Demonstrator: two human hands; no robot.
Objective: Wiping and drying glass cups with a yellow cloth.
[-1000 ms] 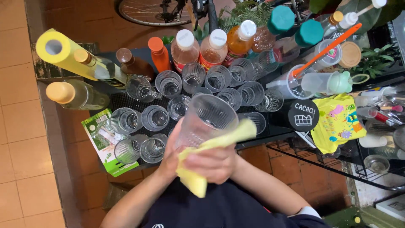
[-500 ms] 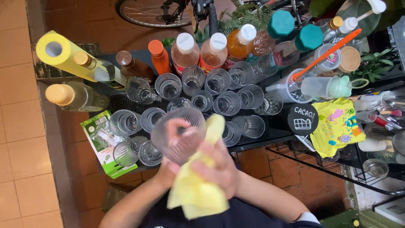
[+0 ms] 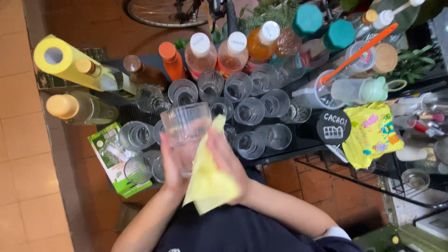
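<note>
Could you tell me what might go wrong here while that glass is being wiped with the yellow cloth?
1. The clear ribbed glass is held in the left hand above closely packed empty glasses; a slip could break several.
2. The yellow cloth in the right hand covers part of the grip, so the hold may be less sure.
3. Tall bottles stand just behind; an elbow swing might topple them.

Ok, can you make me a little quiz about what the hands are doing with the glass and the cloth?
1. True or false: the left hand holds a clear glass.
2. What colour is the cloth under the right hand?
3. Where is the yellow roll? A) upper left B) lower right

Key: 1 true; 2 yellow; 3 A
</note>
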